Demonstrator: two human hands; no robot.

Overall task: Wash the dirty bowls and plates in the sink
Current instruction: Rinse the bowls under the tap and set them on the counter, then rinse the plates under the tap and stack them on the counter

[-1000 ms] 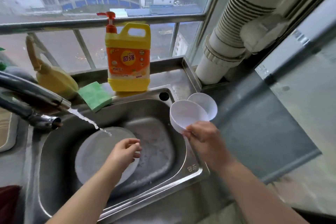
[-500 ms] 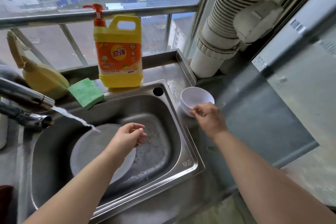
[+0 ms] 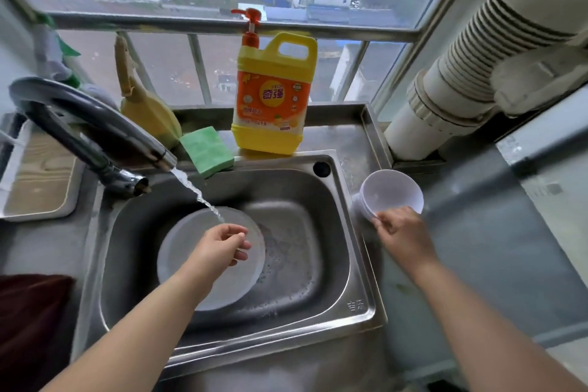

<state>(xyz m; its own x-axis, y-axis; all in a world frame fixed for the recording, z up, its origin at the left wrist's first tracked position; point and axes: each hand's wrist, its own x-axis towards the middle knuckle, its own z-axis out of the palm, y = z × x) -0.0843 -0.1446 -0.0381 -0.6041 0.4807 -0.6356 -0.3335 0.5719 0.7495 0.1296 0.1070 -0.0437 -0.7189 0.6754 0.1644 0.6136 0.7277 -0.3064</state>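
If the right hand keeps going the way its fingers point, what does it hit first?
The right hand already touches the near rim of the stacked white bowls; further on it would likely push them toward the white pipe.

The left hand (image 3: pixel 222 245) and its forearm cover the near middle of the white plate (image 3: pixel 187 251) in the sink (image 3: pixel 356 264), so the plate's soiling cannot be judged there. The right hand (image 3: pixel 401 232) hides the near rim of the stacked white bowls (image 3: pixel 391 191); how many bowls are nested is unclear, and whether the fingers pinch the rim or only touch it cannot be told. Left of the sink, a dark red cloth (image 3: pixel 28 321) and a pale tray (image 3: pixel 38 181) are cut off by the picture's edge. The small print on the detergent bottle (image 3: pixel 273 99) is unreadable.
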